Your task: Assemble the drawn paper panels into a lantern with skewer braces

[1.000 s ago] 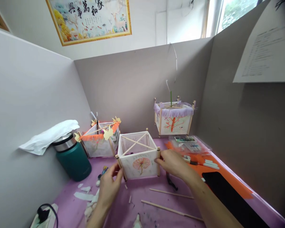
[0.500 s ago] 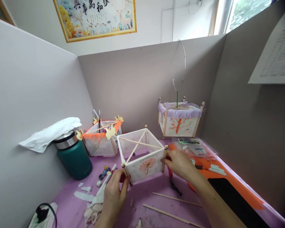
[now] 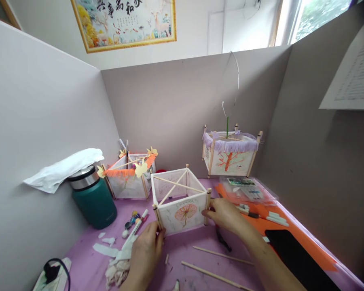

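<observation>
A four-sided white paper lantern frame (image 3: 184, 213) with wooden corner posts, crossed sticks over its open top and an orange flower drawing faces me at the middle of the table. My left hand (image 3: 148, 246) pinches the bottom of its front left post. At the front right post, my right hand (image 3: 226, 214) has its thumb and fingers closed on the wood. Behind on the left stands a similar lantern (image 3: 125, 184) with orange trim and yellow butterflies. Another lantern with purple fringe (image 3: 235, 159) is at the back right, a wire rising above it.
A green bottle (image 3: 94, 206) with a white packet on top stands left. Near it lie paper scraps (image 3: 105, 250), beads and a crumpled cloth. Two thin sticks (image 3: 215, 275) lie in front. On the right are orange sheets (image 3: 309, 250), white pens and a black slab (image 3: 300, 258).
The middle lantern has turned slightly, its flower side now facing me more squarely. Its front right post has shifted a little left and down, with my right hand still on it.
</observation>
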Demonstrator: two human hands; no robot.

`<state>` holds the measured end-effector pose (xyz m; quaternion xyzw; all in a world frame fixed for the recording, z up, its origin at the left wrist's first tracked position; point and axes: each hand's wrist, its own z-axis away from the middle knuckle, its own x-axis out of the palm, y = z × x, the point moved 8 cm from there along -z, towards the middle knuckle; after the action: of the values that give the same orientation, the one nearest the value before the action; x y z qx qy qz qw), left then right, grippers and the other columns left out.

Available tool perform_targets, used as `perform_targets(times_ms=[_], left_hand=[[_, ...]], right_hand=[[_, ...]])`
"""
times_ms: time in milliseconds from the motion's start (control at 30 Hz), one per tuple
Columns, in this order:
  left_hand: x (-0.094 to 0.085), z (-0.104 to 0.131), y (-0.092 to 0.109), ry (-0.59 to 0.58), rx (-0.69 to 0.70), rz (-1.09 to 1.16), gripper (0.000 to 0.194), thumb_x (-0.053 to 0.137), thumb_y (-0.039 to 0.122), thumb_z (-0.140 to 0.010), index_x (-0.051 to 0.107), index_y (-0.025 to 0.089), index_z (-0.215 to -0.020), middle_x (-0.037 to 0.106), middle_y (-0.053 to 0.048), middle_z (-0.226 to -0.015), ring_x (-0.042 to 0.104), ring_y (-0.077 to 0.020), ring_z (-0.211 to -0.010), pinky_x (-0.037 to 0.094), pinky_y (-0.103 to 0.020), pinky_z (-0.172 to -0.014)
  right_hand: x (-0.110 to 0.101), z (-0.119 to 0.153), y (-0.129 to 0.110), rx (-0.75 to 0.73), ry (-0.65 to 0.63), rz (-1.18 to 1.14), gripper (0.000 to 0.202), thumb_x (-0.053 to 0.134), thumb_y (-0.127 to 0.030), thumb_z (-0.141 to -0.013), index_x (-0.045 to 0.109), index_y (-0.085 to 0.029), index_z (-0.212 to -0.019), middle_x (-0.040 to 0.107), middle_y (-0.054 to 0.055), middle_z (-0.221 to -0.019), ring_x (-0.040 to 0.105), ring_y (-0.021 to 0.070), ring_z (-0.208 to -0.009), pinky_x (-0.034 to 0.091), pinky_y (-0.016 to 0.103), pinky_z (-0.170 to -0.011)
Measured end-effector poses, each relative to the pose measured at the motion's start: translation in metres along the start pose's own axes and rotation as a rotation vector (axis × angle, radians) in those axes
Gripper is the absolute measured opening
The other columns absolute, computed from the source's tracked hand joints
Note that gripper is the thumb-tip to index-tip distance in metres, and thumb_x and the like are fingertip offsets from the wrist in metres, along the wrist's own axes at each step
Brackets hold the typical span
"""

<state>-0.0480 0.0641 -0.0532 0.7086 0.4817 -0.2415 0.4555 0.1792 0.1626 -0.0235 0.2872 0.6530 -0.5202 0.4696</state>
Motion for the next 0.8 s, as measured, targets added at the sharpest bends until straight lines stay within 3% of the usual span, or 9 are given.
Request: perform_targets(times_ms=[133,333,500,633,800], left_hand=[[0.000,-0.001,-0.003,0.032,0.010,-0.017,0.015,0.043,0.027,-0.086,0.057,0.022,-0.081,0.067,-0.004,-0.075,0.064,-0.0200,-0.068,0.042,-0.027,-0.060],[-0.003,0.000,-0.006,-0.013,-0.076,-0.047,0.018,0.043,0.034,-0.088,0.056,0.023,-0.082,0.067,-0.002,-0.077,0.064,-0.0181,-0.066,0.042,-0.026,-0.059],[-0.011,0.001,-0.005,0.062,-0.090,0.012,0.023,0.046,0.041,-0.087,0.057,0.023,-0.097,0.067,-0.002,-0.082,0.061,-0.0154,-0.059,0.042,-0.025,-0.056],[-0.008,0.001,-0.006,0.076,-0.066,0.012,0.019,0.047,0.037,-0.086,0.057,0.023,-0.094,0.066,0.000,-0.075,0.060,-0.0155,-0.057,0.041,-0.025,-0.056],[-0.003,0.002,-0.013,0.059,-0.083,-0.002,0.020,0.042,0.033,-0.088,0.057,0.023,-0.097,0.067,-0.003,-0.083,0.064,-0.0194,-0.073,0.043,-0.027,-0.061]], right_hand=[[0.000,0.000,-0.001,0.013,-0.007,0.028,0.024,0.056,-0.035,-0.077,0.071,-0.020,-0.087,0.071,0.006,-0.080,0.063,0.0194,-0.072,0.033,0.025,-0.056],[0.001,0.003,0.000,-0.036,-0.023,0.041,0.020,0.059,-0.032,-0.072,0.071,-0.020,-0.083,0.070,0.004,-0.078,0.062,0.0176,-0.067,0.030,0.024,-0.052],[0.003,0.004,0.000,-0.041,-0.064,0.023,0.020,0.058,-0.030,-0.072,0.072,-0.022,-0.084,0.071,0.005,-0.081,0.063,0.0178,-0.071,0.032,0.023,-0.055],[0.001,0.006,-0.002,-0.023,-0.059,0.045,0.020,0.058,-0.029,-0.072,0.073,-0.020,-0.082,0.072,0.006,-0.081,0.064,0.0188,-0.072,0.032,0.023,-0.054],[0.007,0.009,-0.005,-0.085,-0.117,0.056,0.019,0.058,-0.029,-0.070,0.074,-0.023,-0.077,0.073,0.004,-0.076,0.064,0.0184,-0.069,0.030,0.023,-0.051]])
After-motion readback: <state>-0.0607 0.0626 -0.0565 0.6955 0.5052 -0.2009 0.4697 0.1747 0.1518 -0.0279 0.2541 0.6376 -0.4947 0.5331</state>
